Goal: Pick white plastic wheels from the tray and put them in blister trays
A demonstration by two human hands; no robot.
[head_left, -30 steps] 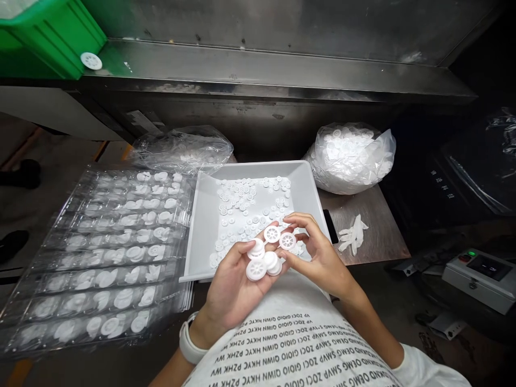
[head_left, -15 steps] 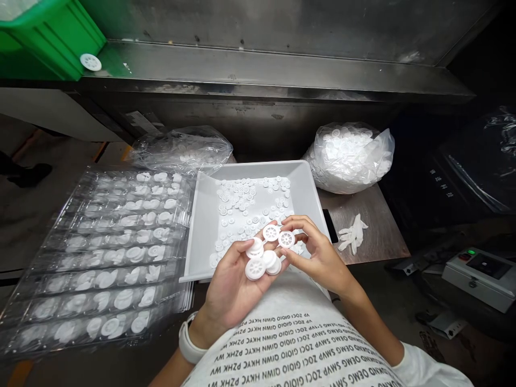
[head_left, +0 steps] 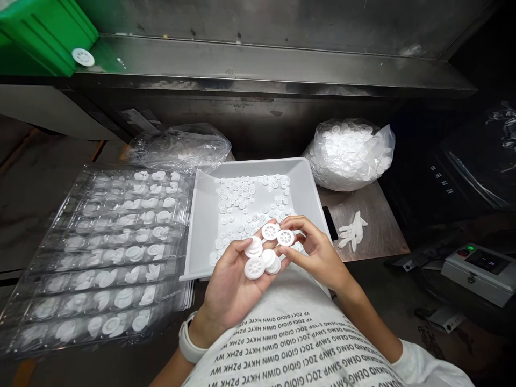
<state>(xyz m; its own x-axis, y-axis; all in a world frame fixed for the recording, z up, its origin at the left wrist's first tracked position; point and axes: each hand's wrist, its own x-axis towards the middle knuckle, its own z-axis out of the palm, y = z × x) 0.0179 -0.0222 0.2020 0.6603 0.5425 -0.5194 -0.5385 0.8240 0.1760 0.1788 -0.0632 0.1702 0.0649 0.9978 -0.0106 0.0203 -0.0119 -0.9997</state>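
Several white plastic wheels [head_left: 255,267] with spokes lie in my left hand [head_left: 231,285], which is turned palm up with the thumb resting on one of them. My right hand [head_left: 316,252] pinches a single spoked wheel [head_left: 286,237] between thumb and fingers, just right of the others. Both hands are over the near edge of a grey plastic tray [head_left: 316,199]. Many smaller white wheels [head_left: 237,193] are scattered on the tray floor; the hands hide some of them.
Clear compartment trays [head_left: 100,252] filled with white parts are stacked at left. Plastic bags of white parts [head_left: 350,156] stand behind. A glove [head_left: 353,231] and a dark phone [head_left: 329,223] lie at right. A green bin [head_left: 44,37] and a loose wheel [head_left: 83,57] sit on the metal ledge.
The hands and the wheels in them look almost unchanged. The whole view has shifted slightly.
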